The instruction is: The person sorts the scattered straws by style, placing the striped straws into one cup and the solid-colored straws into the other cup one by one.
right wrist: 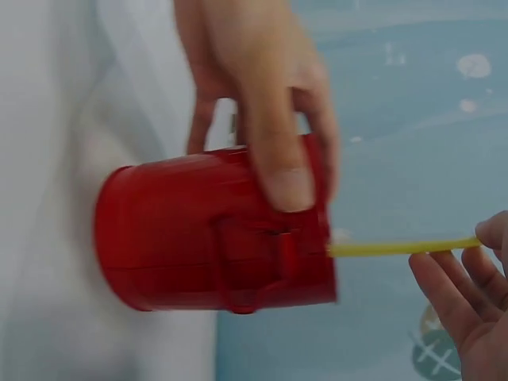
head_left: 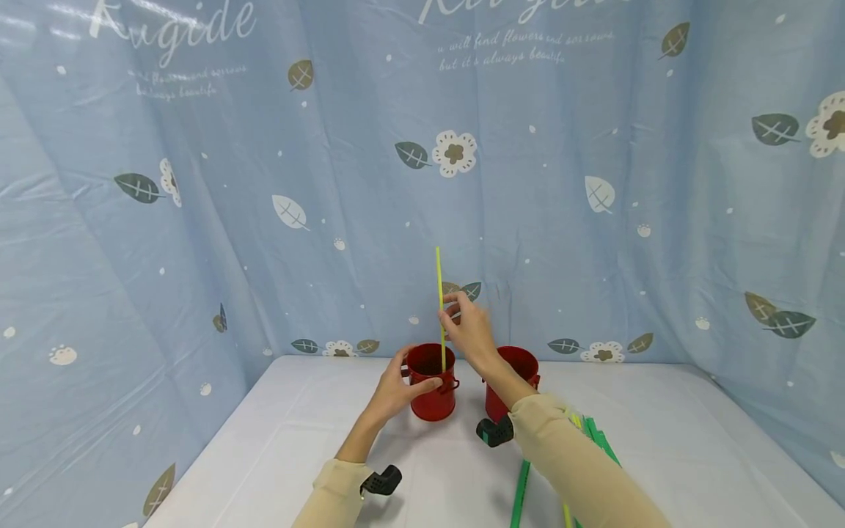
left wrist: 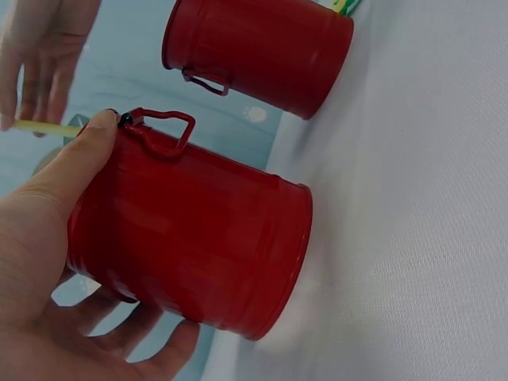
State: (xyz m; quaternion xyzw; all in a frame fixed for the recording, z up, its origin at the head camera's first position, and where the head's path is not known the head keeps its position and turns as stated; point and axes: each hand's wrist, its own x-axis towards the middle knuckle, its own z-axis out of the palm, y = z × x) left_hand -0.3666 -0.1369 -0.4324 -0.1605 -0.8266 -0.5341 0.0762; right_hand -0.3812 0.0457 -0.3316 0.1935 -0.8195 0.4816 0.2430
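A red metal bucket (head_left: 432, 405) with small side handles stands on the table, its wall gripped by my left hand (head_left: 394, 394). In the left wrist view the left thumb lies at the rim and the fingers wrap the far side of the bucket (left wrist: 198, 230). My right hand (head_left: 472, 331) pinches a thin yellow strip (head_left: 439, 275) above that bucket. The strip stands nearly upright, and its lower part drops inside the mouth; the bucket's wall hides its bottom end. Between thumb and fingers, the right wrist view shows the same yellow strip (right wrist: 381, 248).
A second red bucket (head_left: 496, 402) stands just to the right, partly behind the right forearm. Green strips (head_left: 520, 493) and yellow strips lie at the table's right front, partly covered by the right sleeve. A blue patterned curtain (head_left: 370, 183) hangs behind the white table (head_left: 297, 433).
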